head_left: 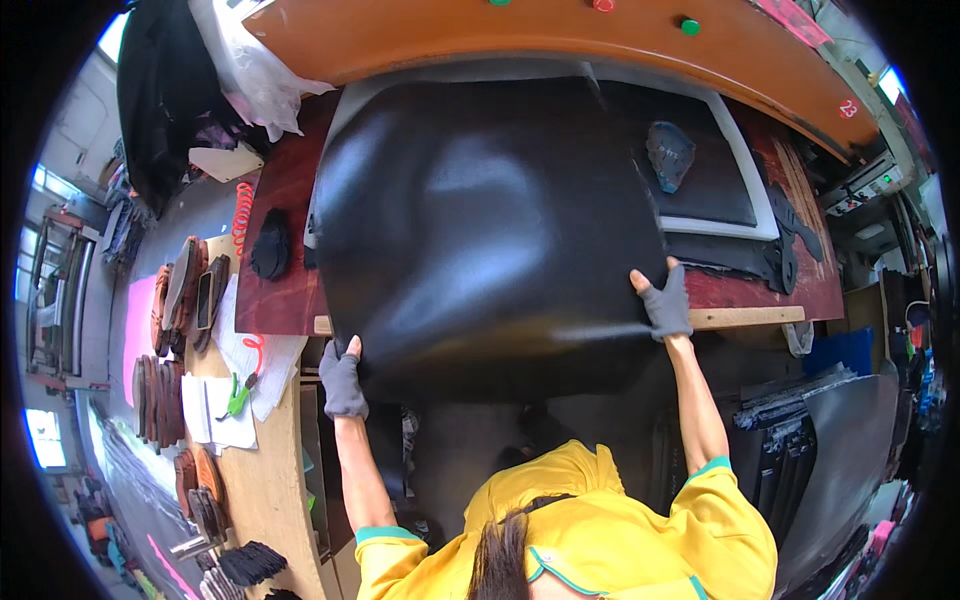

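A large glossy black sheet (470, 220), probably rubber or leather-like, spreads over the dark red table (275, 305), its near end sagging past the table's front edge. My left hand (344, 380), in a grey fingerless glove, grips the sheet's near left corner with the thumb on top. Its right edge is pinched by my right hand (662, 300), gloved the same way, thumb and a finger showing. Right of the sheet lies a white frame (765, 205) around a black panel (690, 140), with a dark grey irregular piece (670, 156) on it.
An orange machine beam (560, 40) spans the far side. Along the left, a wooden bench (265, 480) holds shoe soles (157, 400), papers (215, 410), green-handled snips (238, 398) and a brush (252, 563). Black scraps (270, 245) lie at the table's left. More black sheets (840, 430) stand at right.
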Available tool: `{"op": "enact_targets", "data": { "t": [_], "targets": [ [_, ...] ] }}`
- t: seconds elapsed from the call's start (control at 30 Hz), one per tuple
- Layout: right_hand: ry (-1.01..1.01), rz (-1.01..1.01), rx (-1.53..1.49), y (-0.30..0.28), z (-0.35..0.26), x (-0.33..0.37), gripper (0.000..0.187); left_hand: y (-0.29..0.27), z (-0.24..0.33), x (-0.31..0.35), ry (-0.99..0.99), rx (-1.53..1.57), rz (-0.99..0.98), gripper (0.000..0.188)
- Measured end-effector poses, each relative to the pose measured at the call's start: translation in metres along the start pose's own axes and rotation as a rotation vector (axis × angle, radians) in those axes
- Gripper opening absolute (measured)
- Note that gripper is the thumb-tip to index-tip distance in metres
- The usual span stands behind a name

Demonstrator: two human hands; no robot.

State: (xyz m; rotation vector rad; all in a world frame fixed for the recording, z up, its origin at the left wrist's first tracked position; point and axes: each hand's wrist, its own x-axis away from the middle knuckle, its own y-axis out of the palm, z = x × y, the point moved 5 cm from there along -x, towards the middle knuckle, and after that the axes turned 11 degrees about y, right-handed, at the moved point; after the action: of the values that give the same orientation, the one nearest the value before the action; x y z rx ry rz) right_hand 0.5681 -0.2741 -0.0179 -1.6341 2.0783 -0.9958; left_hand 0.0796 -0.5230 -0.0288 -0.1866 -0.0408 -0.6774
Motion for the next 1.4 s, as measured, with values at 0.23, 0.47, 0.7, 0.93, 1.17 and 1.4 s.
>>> {"op": "enact_targets", "data": {
  "t": [0.23,0.47,0.7,0.93,1.17,1.4],
  "targets": [
    [-0.109,-0.042,-0.263,0.003,-0.027,0.015,0.029,-0.007,0.067,-0.028,0.205,-0.169,0.072,0.037],
    [-0.034,0.053,-0.078,0.016,-0.080,-0.024,0.043,0.013,0.092,-0.133,0.398,-0.433,-0.125,0.041],
    [0.106,-0.126,-0.484,0.033,0.021,0.035,0.031,-0.008,-0.009,-0.125,-0.035,0.052,-0.268,0.035],
    [0.071,0.151,0.152,0.011,-0.120,0.032,0.046,0.032,0.106,-0.145,0.518,-0.453,-0.120,0.024],
    [-0.285,0.274,0.553,0.102,-0.283,-0.208,0.085,0.198,0.175,-0.388,0.562,-1.340,-0.217,0.066],
    [-0.433,0.153,0.411,0.113,-0.193,-0.155,0.070,0.158,0.111,-0.326,0.807,-1.178,-0.510,0.068]
  ]
}}
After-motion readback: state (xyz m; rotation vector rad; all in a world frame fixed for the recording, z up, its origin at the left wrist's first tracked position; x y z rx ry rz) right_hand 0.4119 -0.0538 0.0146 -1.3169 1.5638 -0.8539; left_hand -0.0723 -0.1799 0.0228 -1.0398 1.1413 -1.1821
